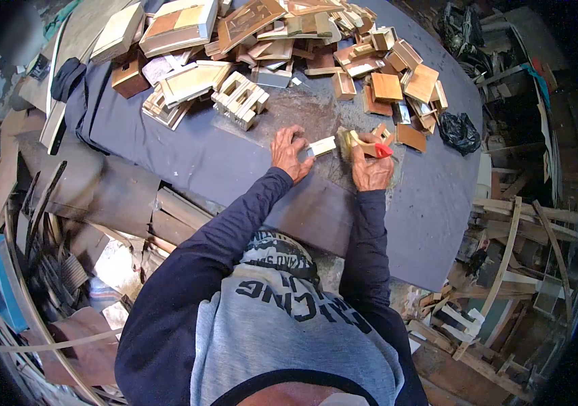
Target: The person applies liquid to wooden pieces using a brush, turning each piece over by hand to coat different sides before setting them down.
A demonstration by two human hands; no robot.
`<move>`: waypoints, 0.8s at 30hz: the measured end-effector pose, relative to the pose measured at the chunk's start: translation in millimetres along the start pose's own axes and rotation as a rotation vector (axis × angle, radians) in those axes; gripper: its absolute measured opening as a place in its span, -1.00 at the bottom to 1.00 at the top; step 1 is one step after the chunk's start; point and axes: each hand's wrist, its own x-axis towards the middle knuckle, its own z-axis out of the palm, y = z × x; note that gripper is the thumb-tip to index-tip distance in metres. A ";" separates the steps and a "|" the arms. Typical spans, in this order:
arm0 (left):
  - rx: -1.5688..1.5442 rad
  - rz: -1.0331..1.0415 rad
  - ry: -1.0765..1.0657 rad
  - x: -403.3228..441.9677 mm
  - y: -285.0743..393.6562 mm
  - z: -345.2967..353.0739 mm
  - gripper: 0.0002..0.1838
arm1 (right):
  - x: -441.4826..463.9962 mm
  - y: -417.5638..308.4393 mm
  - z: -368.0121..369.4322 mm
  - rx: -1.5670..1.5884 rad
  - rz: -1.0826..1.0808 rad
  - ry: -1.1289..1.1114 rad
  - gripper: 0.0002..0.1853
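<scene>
Near the middle of the cloth-covered table (pixel 431 223), my left hand (pixel 289 154) grips one end of a small pale wooden piece (pixel 323 145) between thumb and fingers. My right hand (pixel 371 169) is wrapped round a brush (pixel 365 145) with a wooden handle that has a red end (pixel 383 151). The brush's bristles point left, a short gap from the pale piece. A slatted wooden block (pixel 240 100) stands up and left of my left hand. Just beyond my right hand lies a small wooden piece with an opening (pixel 381 132).
A heap of wooden boxes and offcuts (pixel 275 51) covers the table's far side. More small boxes (pixel 387 88) lie at the far right, beside a black plastic bag (pixel 459 132). Scrap wood (pixel 499 291) fills the floor at the right, and boards (pixel 99 196) lie at the left.
</scene>
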 end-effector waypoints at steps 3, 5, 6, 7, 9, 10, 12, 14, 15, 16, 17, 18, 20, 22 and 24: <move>0.010 0.031 0.040 -5.4 2.8 6.9 -0.62 | -5.9 -11.2 9.5 -0.016 0.116 -0.047 -0.80; 0.002 0.027 0.041 -5.3 4.0 7.3 -0.61 | -6.2 -16.5 5.1 -0.123 0.093 -0.050 -0.81; -0.005 0.022 0.041 -6.3 4.5 7.4 -0.61 | -5.0 -12.3 5.6 -0.122 0.095 -0.050 -0.81; -0.005 0.024 0.038 -8.5 6.4 8.7 -0.61 | -1.2 -4.7 6.0 -0.139 0.087 0.010 -0.82; 0.032 0.028 0.065 -9.7 10.0 10.4 -0.62 | 3.4 -2.2 6.9 -0.153 0.073 0.071 -0.83; 0.034 0.024 0.065 -10.7 10.8 10.6 -0.62 | 2.1 -4.7 5.6 -0.086 0.062 0.108 -0.83; -0.010 0.010 0.043 -11.6 13.2 13.0 -0.63 | -3.3 -1.7 8.6 -0.072 0.086 0.049 -0.82; -0.011 0.008 0.041 -12.5 14.5 14.4 -0.63 | -9.0 5.4 9.4 -0.050 0.098 0.045 -0.82; -0.011 0.004 0.045 -12.3 14.5 14.5 -0.63 | -9.6 4.4 9.3 -0.025 0.104 0.038 -0.82; -0.009 0.004 0.044 -12.6 13.8 13.7 -0.63 | -9.6 11.6 9.3 0.054 0.145 0.031 -0.84; -0.009 -0.005 0.022 -13.8 13.6 13.1 -0.63 | -10.9 16.4 7.3 0.052 0.148 0.032 -0.84; -0.009 -0.012 0.004 -11.5 14.2 11.6 -0.63 | -10.1 20.3 5.7 0.213 0.239 0.095 -0.84; -0.011 -0.021 -0.032 -10.5 14.0 6.7 -0.65 | -11.3 29.2 -0.3 0.473 0.409 0.155 -0.82; -0.012 -0.027 -0.069 -9.6 11.6 2.2 -0.66 | -13.5 54.0 0.8 0.516 0.421 0.223 -0.78; 0.001 -0.010 -0.110 -10.8 7.8 -0.2 -0.70 | -15.5 69.1 -4.5 0.530 0.430 0.264 -0.76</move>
